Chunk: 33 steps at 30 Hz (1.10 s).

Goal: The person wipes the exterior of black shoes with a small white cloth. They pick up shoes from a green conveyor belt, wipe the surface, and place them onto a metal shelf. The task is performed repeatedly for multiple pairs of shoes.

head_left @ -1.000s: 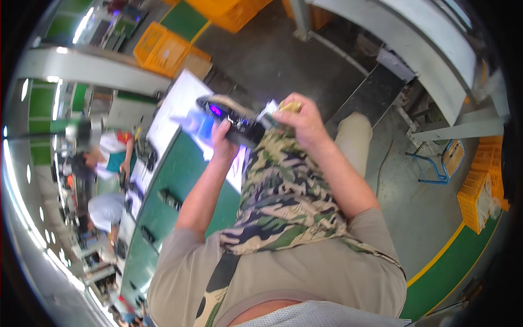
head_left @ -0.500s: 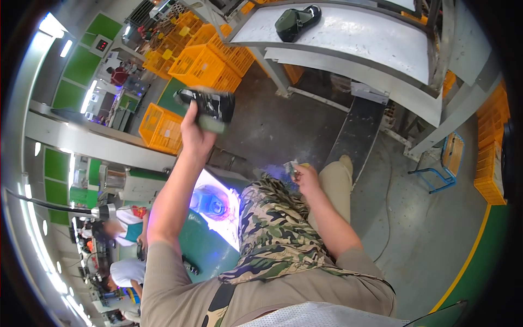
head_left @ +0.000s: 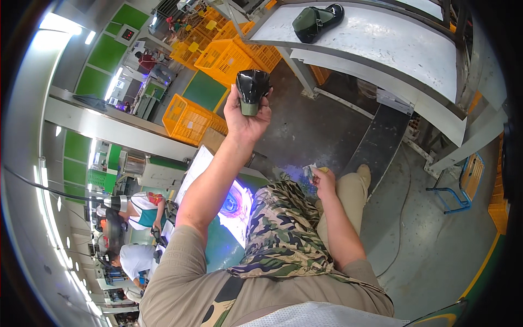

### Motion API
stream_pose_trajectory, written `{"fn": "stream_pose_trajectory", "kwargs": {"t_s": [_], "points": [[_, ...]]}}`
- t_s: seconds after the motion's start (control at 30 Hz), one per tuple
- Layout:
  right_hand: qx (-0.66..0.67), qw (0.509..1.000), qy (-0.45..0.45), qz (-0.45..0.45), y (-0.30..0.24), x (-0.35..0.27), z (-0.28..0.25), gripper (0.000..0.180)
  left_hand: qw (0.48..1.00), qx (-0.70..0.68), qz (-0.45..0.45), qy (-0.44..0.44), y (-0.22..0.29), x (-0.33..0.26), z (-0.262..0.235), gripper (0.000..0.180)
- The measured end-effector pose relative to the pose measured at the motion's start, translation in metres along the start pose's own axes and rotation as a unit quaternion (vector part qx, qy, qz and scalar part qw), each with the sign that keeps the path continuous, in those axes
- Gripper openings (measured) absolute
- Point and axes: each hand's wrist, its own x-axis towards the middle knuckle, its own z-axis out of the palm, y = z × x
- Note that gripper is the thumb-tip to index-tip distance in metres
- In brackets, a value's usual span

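Note:
My left hand is raised at arm's length, its fingers closed round a glossy black shoe with a green block, apparently a shoe last, showing at its lower end. Low beside my right knee, my right hand pinches a small crumpled whitish-grey cloth; a bit of yellow shows by the fingers. Another shoe, black with a green last, lies on the white-topped rack at the far right. A blue-purple light glows on the bench to the left of my camouflage apron.
Orange crates stand beyond my left arm, with more stacked behind. A blue-framed stool is at the right. A dark sloping board runs down from the rack. Two people sit working at the left. A bench lamp juts in.
My left hand has swung the shoe to the right and turned it, so one end now faces me. My right hand still holds the cloth low. The whole view has shifted slightly.

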Motion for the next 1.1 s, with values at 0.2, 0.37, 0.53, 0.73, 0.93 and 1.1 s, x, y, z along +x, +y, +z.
{"fn": "stream_pose_trajectory", "kwargs": {"t_s": [0.2, 0.37, 0.53, 0.73, 0.93, 1.1], "points": [[0.0, 1.0, -0.002, -0.019, 0.008, 0.008, 0.001, 0.014, 0.995, 0.085, 0.003, -0.047, 0.011, 0.025, 0.026, 0.042], [0.006, 0.999, 0.009, -0.032, 0.012, 0.009, 0.003, 0.017, 0.972, 0.208, 0.09, -0.065, 0.018, 0.081, 0.109, 0.034], [-0.002, 1.0, -0.003, -0.022, 0.011, 0.001, 0.008, 0.016, 0.792, 0.561, 0.19, -0.15, 0.042, 0.142, 0.18, 0.034], [-0.028, 0.999, -0.014, -0.026, 0.006, -0.003, 0.009, 0.017, 0.626, 0.722, 0.259, -0.142, 0.016, 0.168, 0.25, 0.087], [-0.028, 0.999, -0.011, -0.044, 0.005, -0.002, 0.01, 0.019, 0.917, 0.335, 0.062, -0.207, 0.001, 0.127, 0.228, 0.036], [-0.022, 0.998, -0.001, -0.058, 0.018, 0.018, 0.005, 0.016, 0.985, 0.071, -0.039, -0.153, -0.004, 0.043, 0.096, 0.045]]}}
